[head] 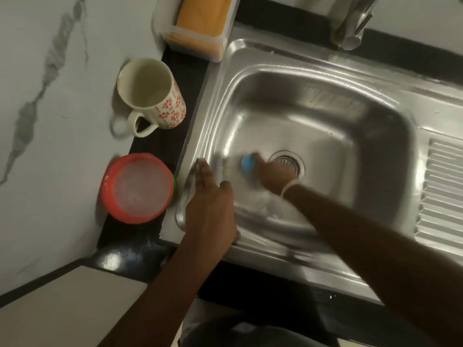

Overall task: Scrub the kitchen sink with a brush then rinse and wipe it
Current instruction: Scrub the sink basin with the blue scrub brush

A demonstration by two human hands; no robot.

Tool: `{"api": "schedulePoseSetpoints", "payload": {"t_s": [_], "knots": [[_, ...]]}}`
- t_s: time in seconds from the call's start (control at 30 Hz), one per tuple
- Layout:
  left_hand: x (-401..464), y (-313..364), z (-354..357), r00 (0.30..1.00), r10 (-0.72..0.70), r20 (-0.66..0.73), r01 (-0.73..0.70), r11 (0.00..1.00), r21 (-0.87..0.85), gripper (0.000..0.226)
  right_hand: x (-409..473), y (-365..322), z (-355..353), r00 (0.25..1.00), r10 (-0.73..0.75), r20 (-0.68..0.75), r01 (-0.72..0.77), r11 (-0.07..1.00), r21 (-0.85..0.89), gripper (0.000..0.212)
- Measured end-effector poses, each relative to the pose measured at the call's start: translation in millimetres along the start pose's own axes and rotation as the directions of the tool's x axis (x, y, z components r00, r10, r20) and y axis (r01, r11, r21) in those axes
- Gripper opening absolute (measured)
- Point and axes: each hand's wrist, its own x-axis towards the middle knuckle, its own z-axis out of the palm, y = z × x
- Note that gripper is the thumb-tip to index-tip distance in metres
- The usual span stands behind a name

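The steel sink (313, 78) fills the right and centre of the frame. At lower centre the left hand (210, 201) lies flat, fingers straight, on the sink's left rim. The right hand (274, 175) is low in the basin, just left of the drain (288, 161), gripping a blurred blue brush (247, 163). At left stand a mug (150, 96) and a red tub (137, 187).

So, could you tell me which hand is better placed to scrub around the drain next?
The right hand. It is down in the sink gripping the blue brush right beside the drain, while the left hand rests flat on the sink's left rim.
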Motion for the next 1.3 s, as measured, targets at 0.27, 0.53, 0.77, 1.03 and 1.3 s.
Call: {"api": "schedulePoseSetpoints", "payload": {"t_s": [0.27,0.53,0.77,1.03,1.3], "knots": [[0,-2,0,1.0,0.008,-0.001,-0.008,1.0,-0.028,0.079,-29,4,11,0.951,-0.198,0.238,0.231,0.965,-0.122,0.052],[1,1,0,1.0,-0.018,0.019,0.018,1.0,0.009,0.086,17,63,-29,0.997,0.063,-0.032,-0.062,0.997,0.039,0.05],[3,7,0,0.999,-0.035,0.008,0.035,0.998,0.044,0.081,-78,85,14,0.947,-0.102,0.306,0.164,0.97,-0.182,0.058],[5,10,-1,0.999,-0.033,0.017,0.032,0.998,0.058,0.09,-77,49,36,0.951,-0.115,0.286,0.166,0.973,-0.162,0.057],[7,12,-5,0.998,-0.034,0.053,0.03,0.997,0.072,0.092,44,95,-37,0.892,0.386,-0.234,-0.284,0.883,0.373,0.047]]}}
